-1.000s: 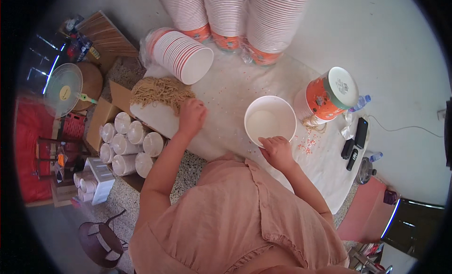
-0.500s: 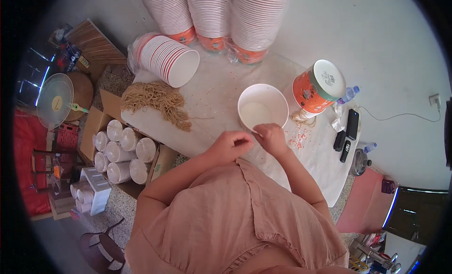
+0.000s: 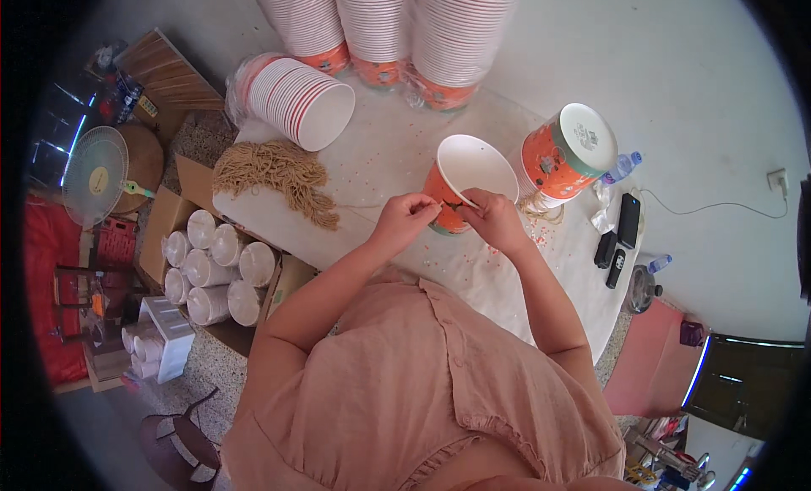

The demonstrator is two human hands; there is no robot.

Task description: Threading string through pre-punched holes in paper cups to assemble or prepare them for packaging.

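An orange paper bucket (image 3: 467,172) with a white inside stands tilted on the white table (image 3: 397,153) in front of me. My right hand (image 3: 492,219) grips its near rim. My left hand (image 3: 405,219) is pinched close beside it at the rim, holding the end of a thin tan string. A heap of tan strings (image 3: 279,174) lies to the left on the table.
Tall stacks of orange-and-white buckets (image 3: 380,27) stand at the back, and one stack (image 3: 296,98) lies on its side. A bucket stack (image 3: 564,157) lies at right. Phones (image 3: 621,233) and a bottle sit at right. Boxes of white rolls (image 3: 215,267) and a fan (image 3: 97,174) are below left.
My left hand left the string heap and came to the bucket's rim with a string. The bucket has tipped toward me, and my right hand stays on its rim.
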